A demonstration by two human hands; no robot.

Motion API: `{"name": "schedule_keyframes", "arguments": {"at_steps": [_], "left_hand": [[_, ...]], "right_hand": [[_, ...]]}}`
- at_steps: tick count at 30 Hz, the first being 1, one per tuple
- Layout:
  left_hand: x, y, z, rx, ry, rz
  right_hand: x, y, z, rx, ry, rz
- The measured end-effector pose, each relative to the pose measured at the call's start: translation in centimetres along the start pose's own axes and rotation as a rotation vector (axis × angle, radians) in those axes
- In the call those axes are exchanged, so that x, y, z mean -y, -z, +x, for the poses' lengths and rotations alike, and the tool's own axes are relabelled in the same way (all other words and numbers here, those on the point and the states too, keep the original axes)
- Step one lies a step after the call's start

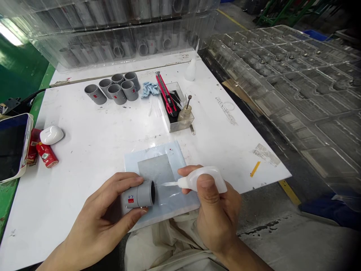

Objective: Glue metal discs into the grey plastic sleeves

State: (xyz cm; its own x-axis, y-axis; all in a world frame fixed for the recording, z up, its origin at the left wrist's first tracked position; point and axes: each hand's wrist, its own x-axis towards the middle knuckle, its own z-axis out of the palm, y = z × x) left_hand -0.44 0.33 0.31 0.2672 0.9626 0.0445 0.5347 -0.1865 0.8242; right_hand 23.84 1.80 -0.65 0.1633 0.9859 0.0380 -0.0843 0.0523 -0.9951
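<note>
My left hand (pixel 103 214) is shut around a short grey plastic pipe coupling (pixel 139 194) with a red label, holding it on its side above a pale blue sheet (pixel 146 158). My right hand (pixel 216 212) grips a white plastic squeeze bottle (pixel 204 180). Its thin clear nozzle (pixel 169 184) points left, with the tip at the coupling's dark open end. I cannot tell whether the tip touches the rim. Several matching grey couplings (pixel 113 88) lie grouped on the white table (pixel 84 158), well beyond my hands.
A clear box (pixel 180 126) on the table holds a red utility knife (pixel 166 94) and a small glass jar (pixel 185 116). Nearby are a blue cloth (pixel 149 89) and a white bottle (pixel 191 70). A phone (pixel 12 146) lies at the left edge. Clear plastic trays (pixel 296 86) are stacked at the right.
</note>
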Motion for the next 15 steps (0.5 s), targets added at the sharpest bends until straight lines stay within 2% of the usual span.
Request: {"name": "schedule_keyframes", "arguments": {"at_steps": [9,12,15], "left_hand": [[-0.3,-0.2,-0.2,-0.044,0.062,-0.016],[-0.2,-0.1,0.0,-0.037,0.028,0.022],[0.1,-0.3,-0.1,-0.059,0.029,0.075]], "right_hand": [[0.0,-0.1,0.0,-0.069,-0.007,0.068],[0.7,0.9,0.5,-0.191,-0.007,0.101],[1.5,2.8,2.7,-0.371,0.070,0.072]]}}
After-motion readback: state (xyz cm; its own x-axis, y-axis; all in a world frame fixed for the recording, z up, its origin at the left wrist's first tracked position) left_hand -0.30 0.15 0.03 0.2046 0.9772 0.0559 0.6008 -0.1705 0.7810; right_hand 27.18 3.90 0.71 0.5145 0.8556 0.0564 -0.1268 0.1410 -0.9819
